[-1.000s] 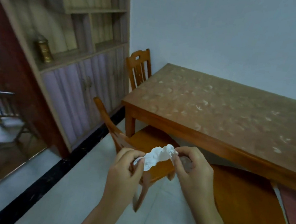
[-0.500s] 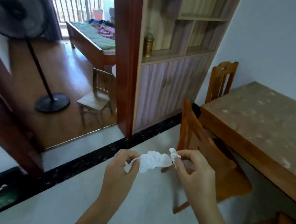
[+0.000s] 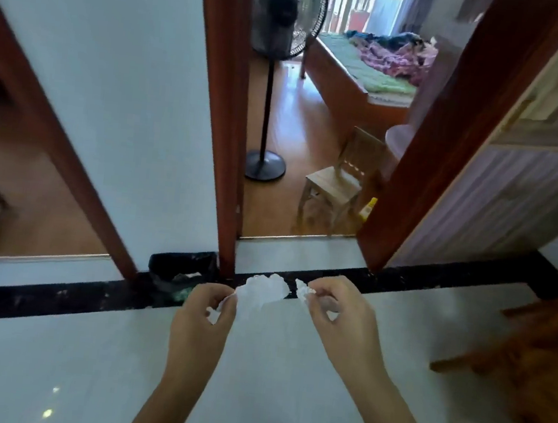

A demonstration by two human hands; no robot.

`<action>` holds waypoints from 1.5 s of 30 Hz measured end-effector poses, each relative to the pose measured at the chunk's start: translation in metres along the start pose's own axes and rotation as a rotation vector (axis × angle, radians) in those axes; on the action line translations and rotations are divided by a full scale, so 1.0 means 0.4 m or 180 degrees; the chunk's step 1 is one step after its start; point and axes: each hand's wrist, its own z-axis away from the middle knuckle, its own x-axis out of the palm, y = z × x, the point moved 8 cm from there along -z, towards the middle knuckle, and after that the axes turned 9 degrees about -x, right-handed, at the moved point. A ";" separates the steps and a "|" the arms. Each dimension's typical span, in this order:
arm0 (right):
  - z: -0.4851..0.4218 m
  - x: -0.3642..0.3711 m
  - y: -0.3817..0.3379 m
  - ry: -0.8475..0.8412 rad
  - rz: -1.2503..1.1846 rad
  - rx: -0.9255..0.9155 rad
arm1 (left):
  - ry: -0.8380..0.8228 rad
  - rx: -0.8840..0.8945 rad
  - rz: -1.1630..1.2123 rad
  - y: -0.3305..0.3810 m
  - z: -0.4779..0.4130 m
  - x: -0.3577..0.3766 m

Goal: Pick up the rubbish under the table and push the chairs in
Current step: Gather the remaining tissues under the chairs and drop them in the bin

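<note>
A crumpled white paper [image 3: 264, 290] hangs between both hands at chest height. My left hand [image 3: 205, 313] pinches its larger left part. My right hand [image 3: 339, 312] pinches a small white scrap [image 3: 302, 289] at the paper's right end; I cannot tell whether the scrap is still joined to the rest. A black-lined waste bin [image 3: 180, 271] stands on the floor against the wall just beyond my left hand. A blurred wooden chair [image 3: 530, 358] shows at the right edge. The table is out of view.
An open doorway ahead leads to a room with a standing fan [image 3: 275, 73], a small wooden stool [image 3: 337, 183] and a bed [image 3: 365, 65]. A wooden cabinet [image 3: 516, 167] stands to the right. A black floor strip [image 3: 55, 294] runs along the wall.
My view has swung left, away from the table and chairs to the doorway and the bin. My hands have drawn apart, and the paper now shows a gap before the small scrap.
</note>
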 end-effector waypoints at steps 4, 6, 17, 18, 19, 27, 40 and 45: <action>-0.079 0.196 -0.071 -0.0279 -0.0205 -0.0219 | 0.0369 -0.0266 -0.0068 -0.097 -0.080 -0.149; -0.115 0.279 -0.087 -0.0404 -0.0247 -0.0319 | 0.0477 -0.0418 -0.0062 -0.149 -0.120 -0.190; -0.441 0.670 -0.005 -0.0782 -0.0446 -0.0572 | 0.0635 -0.0838 -0.0304 -0.329 -0.494 -0.220; -0.478 0.706 0.010 -0.0829 -0.0410 -0.0583 | 0.0633 -0.0873 -0.0304 -0.342 -0.537 -0.217; -0.510 0.744 0.027 -0.0906 -0.0355 -0.0563 | 0.0631 -0.0898 -0.0327 -0.358 -0.577 -0.214; -0.664 1.096 0.173 -0.1499 0.0003 -0.0362 | 0.0642 -0.1108 -0.0635 -0.545 -0.865 -0.203; -0.664 1.517 0.484 -0.1626 0.0193 0.0053 | 0.0587 -0.1072 -0.0849 -0.924 -1.150 -0.137; -0.596 1.619 0.565 -0.1763 0.0225 -0.0075 | 0.0429 -0.1083 -0.1041 -1.086 -1.232 -0.045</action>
